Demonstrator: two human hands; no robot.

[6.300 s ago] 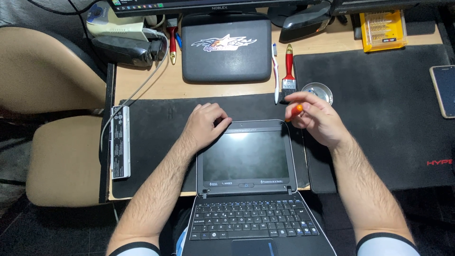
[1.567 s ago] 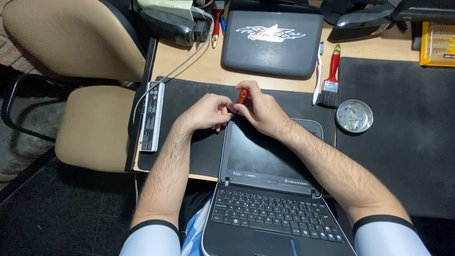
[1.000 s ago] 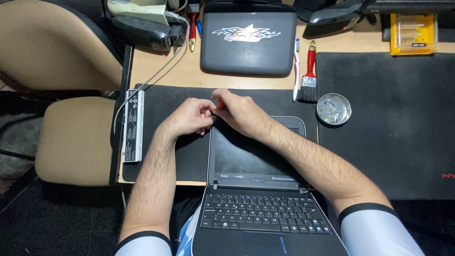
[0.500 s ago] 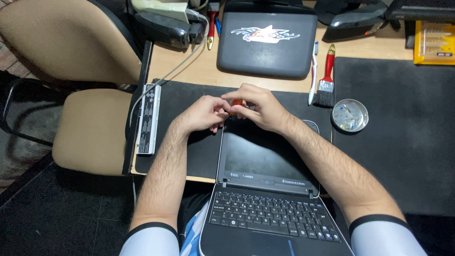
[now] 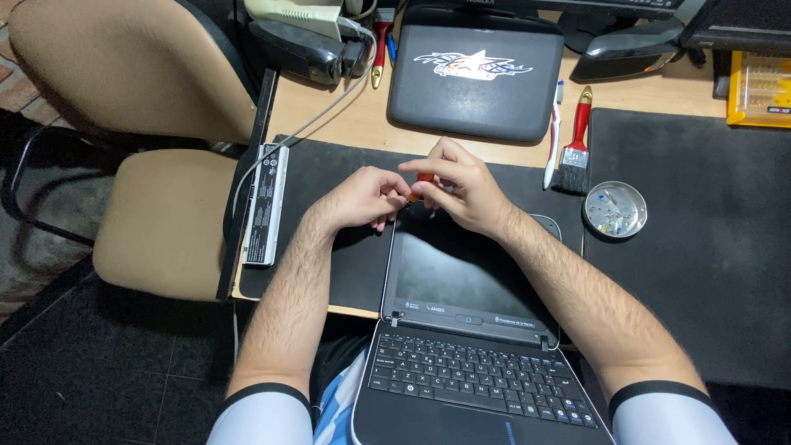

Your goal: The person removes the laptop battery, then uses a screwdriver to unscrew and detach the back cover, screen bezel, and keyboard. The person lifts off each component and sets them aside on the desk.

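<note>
- The right hand (image 5: pixel 461 194) pinches a small orange tool (image 5: pixel 424 179) at the top left corner of the open laptop (image 5: pixel 470 284)
- The left hand (image 5: pixel 358 198) is curled, fingertips touching the tool
- A round tin (image 5: pixel 615 210) sits near the laptop

An electronics repair bench at a desk is shown: an opened small laptop (image 5: pixel 470 330) is laid on a black work mat (image 5: pixel 329 206), with a removed battery pack (image 5: pixel 265 204), a cleaning brush (image 5: pixel 574 148), a round screw dish (image 5: pixel 615 209) and a yellow bit set (image 5: pixel 760 89) nearby.
</note>
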